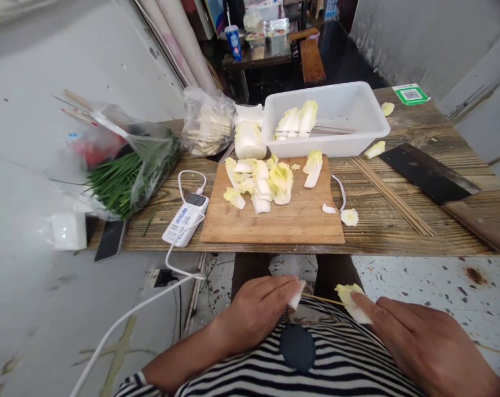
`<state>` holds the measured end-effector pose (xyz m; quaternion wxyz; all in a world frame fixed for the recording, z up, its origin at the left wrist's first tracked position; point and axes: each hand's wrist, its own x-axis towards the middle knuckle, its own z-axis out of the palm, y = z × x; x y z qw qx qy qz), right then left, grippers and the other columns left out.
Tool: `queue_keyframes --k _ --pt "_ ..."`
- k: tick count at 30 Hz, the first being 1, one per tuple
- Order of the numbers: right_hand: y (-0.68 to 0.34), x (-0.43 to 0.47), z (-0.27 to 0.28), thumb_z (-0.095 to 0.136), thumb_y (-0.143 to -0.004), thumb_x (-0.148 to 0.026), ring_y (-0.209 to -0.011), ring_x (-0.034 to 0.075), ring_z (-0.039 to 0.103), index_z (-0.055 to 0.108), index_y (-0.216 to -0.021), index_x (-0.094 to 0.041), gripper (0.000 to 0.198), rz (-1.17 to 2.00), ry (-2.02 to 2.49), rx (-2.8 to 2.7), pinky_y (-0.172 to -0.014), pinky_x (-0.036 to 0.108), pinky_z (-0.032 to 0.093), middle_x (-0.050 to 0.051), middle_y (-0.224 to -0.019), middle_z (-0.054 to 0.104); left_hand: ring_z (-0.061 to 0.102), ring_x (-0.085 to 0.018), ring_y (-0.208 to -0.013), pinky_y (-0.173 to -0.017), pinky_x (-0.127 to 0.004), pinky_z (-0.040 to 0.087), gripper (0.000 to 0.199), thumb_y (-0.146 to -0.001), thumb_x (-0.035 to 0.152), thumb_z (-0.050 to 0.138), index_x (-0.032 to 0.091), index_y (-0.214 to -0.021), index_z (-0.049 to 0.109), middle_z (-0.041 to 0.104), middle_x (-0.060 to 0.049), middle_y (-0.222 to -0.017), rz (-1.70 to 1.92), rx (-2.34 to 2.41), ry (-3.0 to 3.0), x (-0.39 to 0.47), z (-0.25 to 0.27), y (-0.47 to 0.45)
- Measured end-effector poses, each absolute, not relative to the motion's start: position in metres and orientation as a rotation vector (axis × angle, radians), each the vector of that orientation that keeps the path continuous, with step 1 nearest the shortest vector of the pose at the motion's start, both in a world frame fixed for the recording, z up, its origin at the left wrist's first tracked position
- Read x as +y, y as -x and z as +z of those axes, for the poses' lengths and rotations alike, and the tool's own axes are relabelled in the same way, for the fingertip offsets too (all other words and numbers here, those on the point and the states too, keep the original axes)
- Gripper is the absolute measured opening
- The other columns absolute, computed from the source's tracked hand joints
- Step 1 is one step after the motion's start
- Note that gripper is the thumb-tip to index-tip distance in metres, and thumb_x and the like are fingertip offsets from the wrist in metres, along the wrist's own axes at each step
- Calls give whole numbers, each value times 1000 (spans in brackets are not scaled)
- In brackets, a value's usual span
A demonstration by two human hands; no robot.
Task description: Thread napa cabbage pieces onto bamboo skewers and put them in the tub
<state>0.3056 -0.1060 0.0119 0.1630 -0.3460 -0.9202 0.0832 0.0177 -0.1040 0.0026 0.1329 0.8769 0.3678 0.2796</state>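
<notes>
My left hand [256, 311] pinches a small white cabbage piece [296, 296] low in front of my striped shirt. A thin bamboo skewer [322, 299] runs from it across to my right hand [423, 344], whose fingers press a yellow-green cabbage leaf [351, 300] threaded on that skewer. Both hands are below the table's front edge. On the wooden cutting board [274, 220] lies a pile of cut cabbage pieces [262, 184]. Behind it, a white plastic tub [357, 107] holds skewered cabbage [297, 118].
A cleaver [427, 173] lies at the right beside loose skewers [388, 196]. A bag of chives [125, 176], a bagged stack of flat pieces [206, 132], a white power bank with cable [186, 218] and a phone [109, 240] sit left. A cabbage scrap [349, 216] lies near the board.
</notes>
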Motion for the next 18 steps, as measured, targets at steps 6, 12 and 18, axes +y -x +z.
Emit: queue_keyframes --k 6,12,18 --pt "-305 -110 9 33 -90 -8 -58 13 52 49 -125 -8 38 225 985 -2623 -52 24 39 4 -74 58 62 -13 -99 -87 -28 49 30 -86 9 48 13 -116 52 69 -8 -105 838 1003 -2504 -101 3 -20" --pt "-306 -111 7 30 -90 -9 -60 13 54 48 -126 -9 40 257 988 -2631 -53 24 41 5 -76 61 64 -12 -90 -85 -31 39 27 -85 8 50 14 -111 54 70 -5 -100 841 1056 -2510 -101 6 -25" --pt "-299 -107 16 33 -87 -7 -57 13 54 52 -120 -7 38 205 928 -2661 -49 21 42 5 -72 61 63 -12 -93 -79 -31 36 27 -88 9 47 13 -114 53 70 -6 -105 815 1056 -2539 -104 5 -26"
